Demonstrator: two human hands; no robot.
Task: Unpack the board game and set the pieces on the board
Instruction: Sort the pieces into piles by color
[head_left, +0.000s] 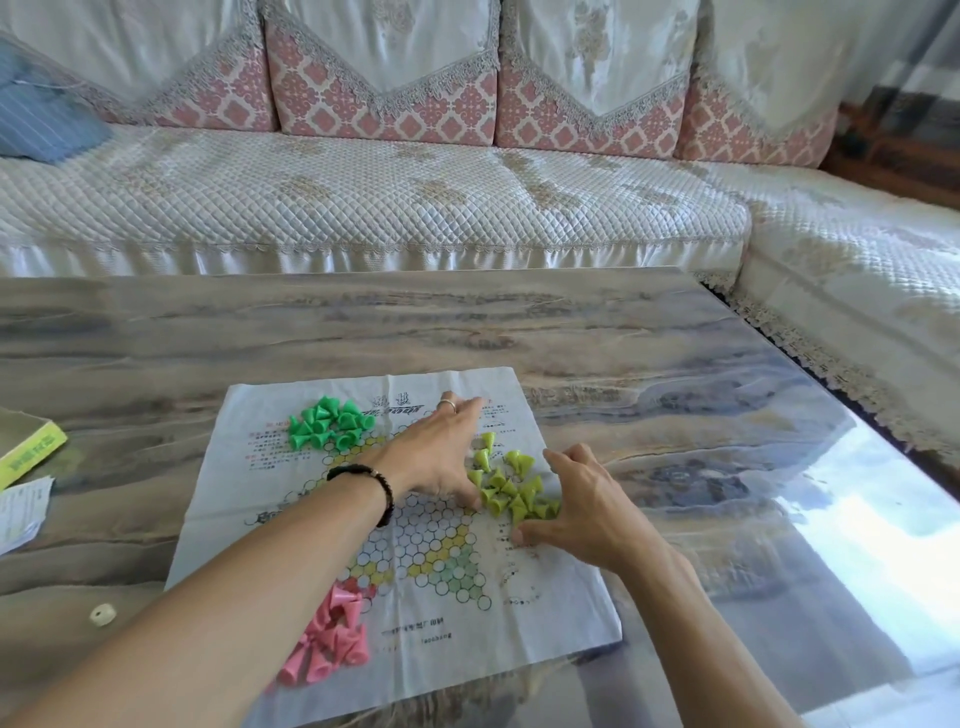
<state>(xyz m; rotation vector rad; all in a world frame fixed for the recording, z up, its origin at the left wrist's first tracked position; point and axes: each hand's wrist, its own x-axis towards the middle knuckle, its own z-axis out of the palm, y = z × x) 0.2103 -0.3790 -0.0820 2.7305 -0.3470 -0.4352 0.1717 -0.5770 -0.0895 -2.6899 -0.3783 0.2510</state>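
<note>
A paper game board (457, 618) with a star of hexagon cells lies flat on the table. Three heaps of cone pieces lie on it: bright green pieces (328, 423) at the far left, yellow-green pieces (511, 488) at the right, pink pieces (332, 639) at the near left. My left hand (439, 457), with a ring and a dark bead bracelet, rests flat on the board with fingers spread, touching the left side of the yellow-green heap. On the heap's right side is my right hand (582, 509), fingers curled against the pieces. Neither hand visibly lifts a piece.
The marbled glossy table (675, 364) stretches far beyond the board. A yellow-green game box (28, 449) and a printed slip (21, 512) lie at the left edge. A small white disc (102, 614) sits near left. A quilted sofa (363, 197) runs behind and to the right.
</note>
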